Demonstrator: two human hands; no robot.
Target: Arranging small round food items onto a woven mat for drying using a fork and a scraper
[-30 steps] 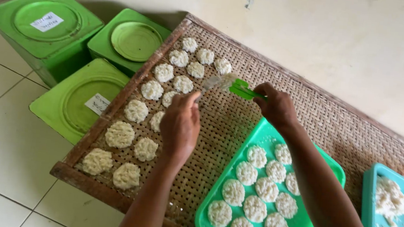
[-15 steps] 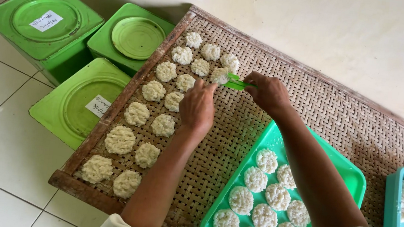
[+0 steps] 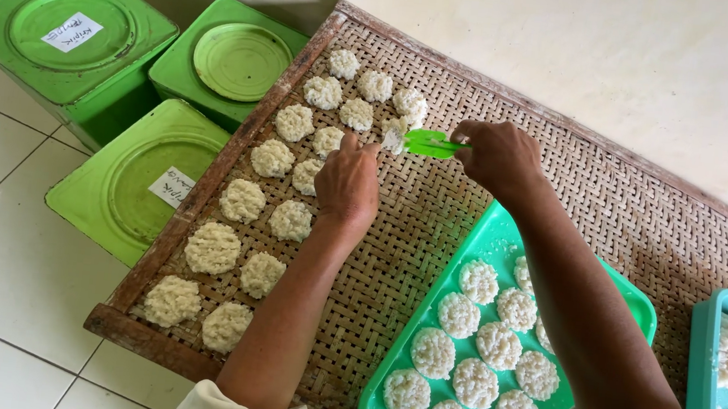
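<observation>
A green spatula (image 3: 429,143) is pinched between the fingers of the right hand (image 3: 497,158), and its blade is pointed at a white rice cake (image 3: 394,133) that lies at its tip, on the woven mat (image 3: 434,221). The left hand (image 3: 348,180) is laid flat on the mat just beside this cake; its fingers are held together and stretched out, with the fingertips (image 3: 351,143) very near the cake, and nothing is gripped by them. Whether the cake is touched by them cannot be told.

Beyond and to the left of the left fingers, three rough columns of cakes (image 3: 243,201) are already set out on the mat, from the far corner down to the near edge. Behind the right wrist, near the person, a green tray (image 3: 505,237) is seen, and about a dozen cakes (image 3: 471,383) are left on it. Its far part is already bare. To the right of the right arm, most of the mat is not yet covered.

It is judged that the work is about half done: many cakes are moved, and many remain.
</observation>
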